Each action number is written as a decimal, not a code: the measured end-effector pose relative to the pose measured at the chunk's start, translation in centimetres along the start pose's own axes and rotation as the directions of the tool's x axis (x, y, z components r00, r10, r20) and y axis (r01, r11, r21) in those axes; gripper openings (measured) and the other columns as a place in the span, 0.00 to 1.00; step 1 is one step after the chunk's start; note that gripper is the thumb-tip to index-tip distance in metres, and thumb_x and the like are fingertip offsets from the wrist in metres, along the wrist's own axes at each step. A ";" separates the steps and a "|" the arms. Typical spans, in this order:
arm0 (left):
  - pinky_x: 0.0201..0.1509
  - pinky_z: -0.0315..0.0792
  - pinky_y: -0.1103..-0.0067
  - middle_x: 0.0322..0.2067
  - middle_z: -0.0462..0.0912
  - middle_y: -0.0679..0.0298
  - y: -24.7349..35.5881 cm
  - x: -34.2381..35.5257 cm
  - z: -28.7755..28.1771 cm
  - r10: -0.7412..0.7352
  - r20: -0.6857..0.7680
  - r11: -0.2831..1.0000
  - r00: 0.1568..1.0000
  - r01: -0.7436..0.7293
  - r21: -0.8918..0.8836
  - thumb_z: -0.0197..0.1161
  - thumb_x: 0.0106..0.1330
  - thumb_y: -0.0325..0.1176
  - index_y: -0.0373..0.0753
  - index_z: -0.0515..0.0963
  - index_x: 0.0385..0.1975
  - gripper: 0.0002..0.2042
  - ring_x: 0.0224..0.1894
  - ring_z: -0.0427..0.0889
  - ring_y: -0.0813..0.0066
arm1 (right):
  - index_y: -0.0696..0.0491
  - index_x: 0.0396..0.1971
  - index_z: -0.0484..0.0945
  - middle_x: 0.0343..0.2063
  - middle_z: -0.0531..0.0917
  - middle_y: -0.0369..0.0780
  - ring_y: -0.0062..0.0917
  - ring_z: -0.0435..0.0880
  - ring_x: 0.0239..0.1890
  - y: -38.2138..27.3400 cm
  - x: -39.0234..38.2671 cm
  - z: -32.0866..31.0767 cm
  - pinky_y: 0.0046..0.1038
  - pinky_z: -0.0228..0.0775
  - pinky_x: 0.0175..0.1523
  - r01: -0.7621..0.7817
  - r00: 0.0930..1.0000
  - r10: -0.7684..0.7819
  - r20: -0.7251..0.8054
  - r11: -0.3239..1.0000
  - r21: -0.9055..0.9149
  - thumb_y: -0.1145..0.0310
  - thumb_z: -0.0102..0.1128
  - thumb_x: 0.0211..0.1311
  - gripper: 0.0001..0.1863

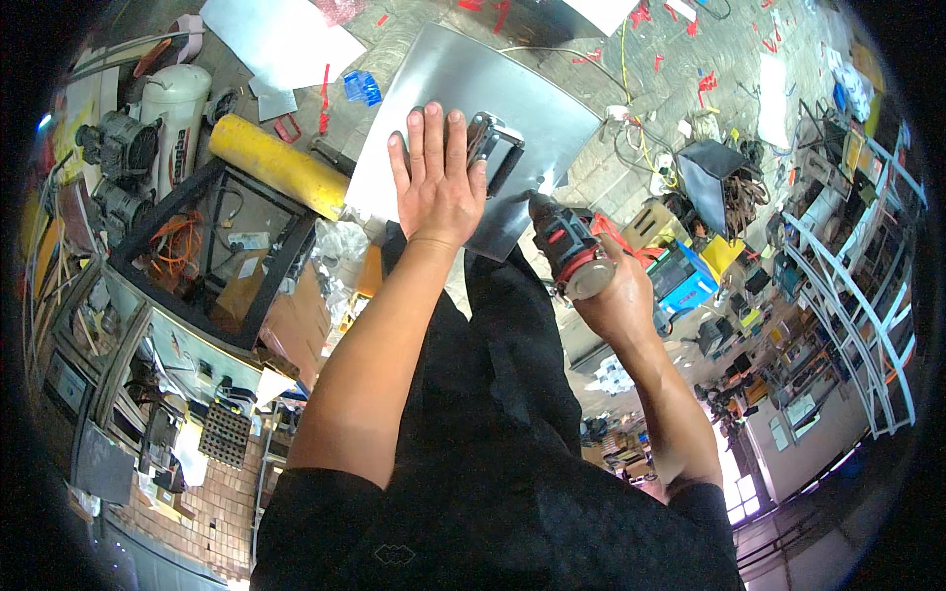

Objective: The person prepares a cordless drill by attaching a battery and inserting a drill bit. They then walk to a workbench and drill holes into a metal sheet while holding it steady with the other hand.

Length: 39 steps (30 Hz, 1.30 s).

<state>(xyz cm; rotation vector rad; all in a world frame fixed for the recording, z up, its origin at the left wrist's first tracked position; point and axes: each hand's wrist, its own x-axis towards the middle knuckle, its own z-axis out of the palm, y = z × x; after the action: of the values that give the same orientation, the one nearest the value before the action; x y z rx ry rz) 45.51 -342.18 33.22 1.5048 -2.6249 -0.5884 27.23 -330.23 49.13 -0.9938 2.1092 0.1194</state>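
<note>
A shiny grey metal sheet lies in front of my legs. My left hand rests flat on it, fingers stretched out and slightly apart. Beside the thumb, a black rectangular handle-like fitting sits on the sheet. My right hand is wrapped round a red and black power drill. The drill's front end points up and left, close to the sheet's right edge. Whether its tip touches the metal, I cannot tell. The drill's grip is mostly hidden by my right hand.
To the left are a yellow cylinder, a black metal frame and a white tank. A blue box and a dark angular piece lie right. Red scraps and cables litter the floor.
</note>
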 end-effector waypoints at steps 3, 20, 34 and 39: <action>0.84 0.34 0.50 0.81 0.49 0.52 -0.1 -0.2 0.0 -0.002 0.024 1.000 1.000 0.002 -0.001 0.51 0.76 0.49 0.43 0.56 0.80 0.35 0.83 0.44 0.50 | 0.59 0.51 0.81 0.35 0.88 0.55 0.51 0.89 0.42 0.3 0.2 0.5 0.46 0.81 0.47 -0.048 0.997 0.042 0.066 0.994 0.098 0.63 0.77 0.49 0.29; 0.84 0.33 0.50 0.81 0.48 0.52 -0.2 -0.5 0.1 0.005 0.033 1.000 0.999 -0.004 -0.024 0.52 0.75 0.50 0.45 0.53 0.81 0.36 0.84 0.43 0.50 | 0.53 0.50 0.83 0.38 0.88 0.40 0.26 0.86 0.41 1.0 0.8 0.3 0.31 0.78 0.50 -0.024 0.997 -0.013 0.080 0.893 0.450 0.72 0.71 0.60 0.17; 0.84 0.31 0.52 0.82 0.49 0.53 -0.6 0.2 -0.5 -0.001 0.041 1.000 0.999 0.001 -0.020 0.52 0.76 0.49 0.43 0.56 0.80 0.35 0.84 0.43 0.52 | 0.55 0.48 0.84 0.42 0.89 0.43 0.34 0.89 0.45 5.8 0.3 3.8 0.36 0.80 0.52 0.045 0.998 -0.064 0.019 0.848 0.528 0.71 0.70 0.61 0.15; 0.84 0.32 0.52 0.81 0.50 0.53 -0.7 -0.1 -0.3 0.012 0.010 1.000 1.000 -0.012 -0.001 0.50 0.76 0.49 0.43 0.56 0.80 0.35 0.83 0.44 0.51 | 0.55 0.45 0.85 0.39 0.90 0.39 0.28 0.90 0.41 10.8 -1.4 8.9 0.35 0.81 0.47 -0.128 0.983 -0.007 0.185 0.691 0.711 0.70 0.73 0.61 0.13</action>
<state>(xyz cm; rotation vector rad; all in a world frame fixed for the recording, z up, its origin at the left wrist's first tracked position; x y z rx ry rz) 46.19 -342.46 33.26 1.4884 -2.6382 -0.5979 25.80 -318.55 41.50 -0.4040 1.7691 -0.5497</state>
